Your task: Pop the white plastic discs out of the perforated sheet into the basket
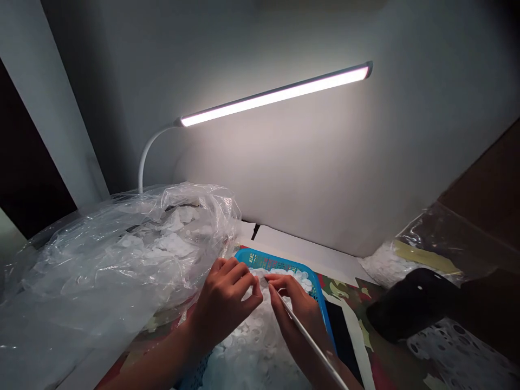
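Observation:
A blue basket [320, 303] holds many small white round pieces [252, 338]. Over its middle, my left hand [229, 292] has thumb and forefinger pinched together; whatever may be between the fingertips is too small to make out. Close by on the right, my right hand [298, 309] grips a thin white stick [303, 330], whose tip points toward the left fingertips. The two hands are slightly apart.
A large clear plastic bag [162, 260] with white pieces lies on the left. Above hangs a lit lamp bar [276, 96]. At right are another clear bag [390, 265], a black object [410, 303] and a white perforated sheet [459, 352] on a camouflage-patterned cloth [382, 346].

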A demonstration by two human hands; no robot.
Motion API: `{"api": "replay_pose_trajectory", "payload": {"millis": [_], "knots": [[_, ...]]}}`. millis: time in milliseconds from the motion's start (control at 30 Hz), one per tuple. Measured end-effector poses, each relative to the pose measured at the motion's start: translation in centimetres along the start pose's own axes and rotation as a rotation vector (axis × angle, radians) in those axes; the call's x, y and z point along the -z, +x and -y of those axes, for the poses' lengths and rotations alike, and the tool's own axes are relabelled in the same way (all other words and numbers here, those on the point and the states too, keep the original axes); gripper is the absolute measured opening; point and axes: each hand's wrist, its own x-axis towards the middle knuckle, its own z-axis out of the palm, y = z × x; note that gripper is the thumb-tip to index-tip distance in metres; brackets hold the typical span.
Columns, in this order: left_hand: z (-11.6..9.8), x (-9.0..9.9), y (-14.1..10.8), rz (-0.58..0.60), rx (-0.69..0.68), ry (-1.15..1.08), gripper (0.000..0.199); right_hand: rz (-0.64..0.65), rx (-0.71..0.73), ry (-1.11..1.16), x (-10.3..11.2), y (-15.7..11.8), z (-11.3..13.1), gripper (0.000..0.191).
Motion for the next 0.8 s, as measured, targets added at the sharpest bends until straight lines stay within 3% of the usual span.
{"api": "replay_pose_trajectory", "payload": {"millis": [233,633,800], "knots": [[0.26,0.15,-0.09,0.052,0.075,-0.079,0.007,0.02,-0.059,0.122,0.5,0.26,0.17,0.013],[0.2,0.1,-0.25,0.103,0.052,-0.066,0.016,0.084,-0.029,0.066,0.41,-0.16,0.14,0.01],[0.18,0.02,-0.1,0.081,0.106,-0.078,0.019,0.078,-0.067,0.034,0.25,-0.19,0.49,0.012]]}}
